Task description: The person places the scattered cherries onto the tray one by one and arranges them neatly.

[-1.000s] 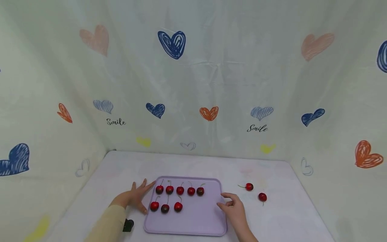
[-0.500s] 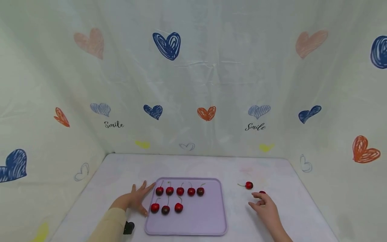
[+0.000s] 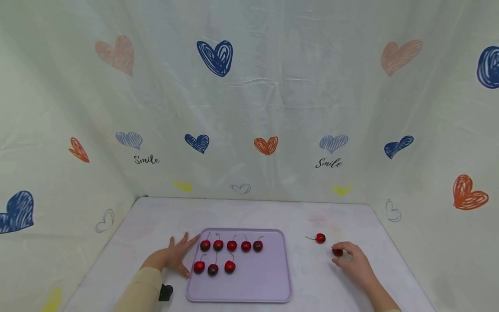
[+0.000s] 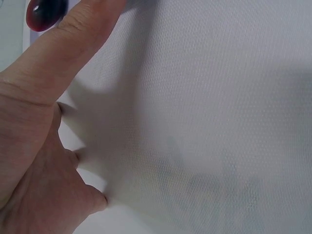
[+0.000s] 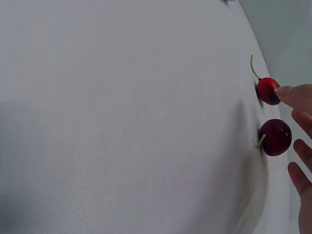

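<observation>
My left hand (image 3: 177,255) rests with fingers spread at the left edge of a lilac tray (image 3: 261,281). On the tray lie stemmed cherries: several in a back row (image 3: 231,245), and three in a row (image 3: 212,269) in front of it. Right of the tray, my right hand (image 3: 356,265) has its fingers and thumb to either side of a dark red cherry (image 3: 337,251) on the table. A gap shows between the fingers and that cherry (image 5: 276,138) in the right wrist view. A brighter cherry (image 3: 320,238) lies just behind, its stem pointing left.
The white-covered table (image 3: 312,281) is backed by a pale curtain (image 3: 249,104) printed with hearts. Beside the left forearm sits a small black object (image 3: 166,292), partly hidden by the sleeve (image 3: 138,288).
My right hand has moved from the tray's right edge rightward to the darker loose cherry, its fingers now around it. My left hand stays at the tray's left edge.
</observation>
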Demonstrator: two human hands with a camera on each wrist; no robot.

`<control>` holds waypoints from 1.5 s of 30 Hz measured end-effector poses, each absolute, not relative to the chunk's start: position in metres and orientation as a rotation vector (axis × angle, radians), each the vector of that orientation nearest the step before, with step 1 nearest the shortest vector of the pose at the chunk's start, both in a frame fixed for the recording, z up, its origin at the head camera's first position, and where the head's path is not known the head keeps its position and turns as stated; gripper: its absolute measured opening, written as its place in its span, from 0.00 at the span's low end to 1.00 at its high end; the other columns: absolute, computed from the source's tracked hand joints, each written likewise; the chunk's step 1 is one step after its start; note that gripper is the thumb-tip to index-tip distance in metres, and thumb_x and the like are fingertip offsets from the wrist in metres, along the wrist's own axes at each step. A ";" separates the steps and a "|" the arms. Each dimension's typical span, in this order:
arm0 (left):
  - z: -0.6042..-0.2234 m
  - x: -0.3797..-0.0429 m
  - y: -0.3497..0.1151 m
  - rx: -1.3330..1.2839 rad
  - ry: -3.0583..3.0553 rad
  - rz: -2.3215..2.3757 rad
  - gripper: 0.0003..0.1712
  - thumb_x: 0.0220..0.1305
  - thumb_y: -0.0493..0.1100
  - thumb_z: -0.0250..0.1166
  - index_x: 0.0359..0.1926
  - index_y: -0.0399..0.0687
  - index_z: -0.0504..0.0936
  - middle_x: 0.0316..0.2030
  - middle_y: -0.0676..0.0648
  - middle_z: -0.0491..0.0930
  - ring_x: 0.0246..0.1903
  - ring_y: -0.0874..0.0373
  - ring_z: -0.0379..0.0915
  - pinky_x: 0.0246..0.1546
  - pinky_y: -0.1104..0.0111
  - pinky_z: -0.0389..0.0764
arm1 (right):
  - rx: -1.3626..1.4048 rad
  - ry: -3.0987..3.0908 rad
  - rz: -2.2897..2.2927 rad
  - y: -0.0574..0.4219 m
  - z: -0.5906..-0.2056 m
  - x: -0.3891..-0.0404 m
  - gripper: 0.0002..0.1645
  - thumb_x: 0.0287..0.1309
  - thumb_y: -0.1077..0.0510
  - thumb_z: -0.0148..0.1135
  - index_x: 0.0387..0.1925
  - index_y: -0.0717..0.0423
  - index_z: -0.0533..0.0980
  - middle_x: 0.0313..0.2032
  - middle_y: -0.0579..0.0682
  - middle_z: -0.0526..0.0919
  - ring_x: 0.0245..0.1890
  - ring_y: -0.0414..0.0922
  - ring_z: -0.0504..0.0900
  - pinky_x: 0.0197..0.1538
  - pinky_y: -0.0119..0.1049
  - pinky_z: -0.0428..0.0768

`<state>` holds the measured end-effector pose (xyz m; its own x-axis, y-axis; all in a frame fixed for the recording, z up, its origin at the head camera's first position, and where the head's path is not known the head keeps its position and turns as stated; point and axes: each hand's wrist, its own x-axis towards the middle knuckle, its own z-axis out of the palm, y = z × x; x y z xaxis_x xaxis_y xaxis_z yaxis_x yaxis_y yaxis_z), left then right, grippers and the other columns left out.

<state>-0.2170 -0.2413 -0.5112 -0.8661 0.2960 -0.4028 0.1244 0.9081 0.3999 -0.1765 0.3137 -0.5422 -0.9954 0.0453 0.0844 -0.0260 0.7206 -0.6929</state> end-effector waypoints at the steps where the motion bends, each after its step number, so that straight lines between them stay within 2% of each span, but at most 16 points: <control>1: -0.511 -0.217 -0.241 0.306 2.605 0.502 0.67 0.36 0.50 0.83 0.74 0.46 0.53 0.71 0.24 0.43 0.62 0.12 0.29 0.50 0.22 0.50 | -0.005 -2.828 1.143 0.315 -0.543 -0.177 0.19 0.45 0.66 0.75 0.42 0.58 0.82 0.42 0.50 0.83 0.49 0.52 0.75 0.57 0.55 0.70; 6: -0.511 -0.216 -0.243 0.316 2.603 0.508 0.67 0.36 0.50 0.83 0.74 0.45 0.53 0.71 0.23 0.43 0.62 0.12 0.29 0.50 0.22 0.50 | 0.003 -2.862 1.144 0.317 -0.545 -0.177 0.17 0.44 0.64 0.76 0.40 0.55 0.83 0.40 0.45 0.83 0.45 0.47 0.75 0.54 0.52 0.72; 12: -0.511 -0.217 -0.244 0.323 2.608 0.504 0.67 0.36 0.50 0.83 0.74 0.46 0.53 0.71 0.24 0.42 0.62 0.11 0.29 0.49 0.22 0.51 | -0.024 -2.851 1.178 0.319 -0.545 -0.177 0.17 0.45 0.64 0.76 0.40 0.55 0.83 0.48 0.49 0.81 0.48 0.47 0.77 0.54 0.48 0.76; 16: -0.512 -0.217 -0.245 0.331 2.609 0.506 0.67 0.37 0.50 0.83 0.74 0.46 0.53 0.71 0.23 0.42 0.61 0.11 0.29 0.49 0.22 0.50 | -0.010 -2.855 1.216 0.323 -0.548 -0.179 0.18 0.45 0.63 0.77 0.41 0.56 0.83 0.53 0.53 0.79 0.52 0.50 0.76 0.55 0.46 0.76; 21: -0.512 -0.217 -0.246 0.347 2.610 0.522 0.67 0.36 0.50 0.83 0.74 0.45 0.52 0.71 0.22 0.42 0.61 0.11 0.29 0.50 0.22 0.49 | -0.003 -2.868 1.243 0.328 -0.554 -0.181 0.17 0.45 0.63 0.76 0.41 0.54 0.83 0.56 0.54 0.76 0.53 0.50 0.76 0.53 0.37 0.77; 24: -0.512 -0.217 -0.246 0.349 2.608 0.531 0.67 0.36 0.49 0.83 0.74 0.45 0.52 0.71 0.22 0.42 0.61 0.11 0.29 0.50 0.22 0.49 | -0.025 -2.860 1.285 0.329 -0.557 -0.182 0.16 0.46 0.66 0.75 0.39 0.55 0.83 0.56 0.55 0.76 0.50 0.50 0.78 0.50 0.33 0.79; 33: -0.511 -0.217 -0.244 0.334 2.606 0.531 0.67 0.36 0.49 0.83 0.74 0.45 0.53 0.71 0.22 0.42 0.61 0.11 0.29 0.49 0.21 0.49 | -0.054 -2.819 1.320 0.327 -0.562 -0.179 0.14 0.46 0.71 0.73 0.36 0.57 0.82 0.48 0.54 0.80 0.43 0.45 0.81 0.44 0.32 0.81; 45: -0.511 -0.217 -0.243 0.340 2.610 0.522 0.67 0.37 0.49 0.83 0.74 0.44 0.53 0.71 0.22 0.43 0.61 0.10 0.29 0.49 0.21 0.49 | -0.034 -2.747 1.536 0.299 -0.551 -0.174 0.17 0.43 0.70 0.75 0.39 0.60 0.82 0.49 0.56 0.79 0.42 0.45 0.81 0.40 0.31 0.81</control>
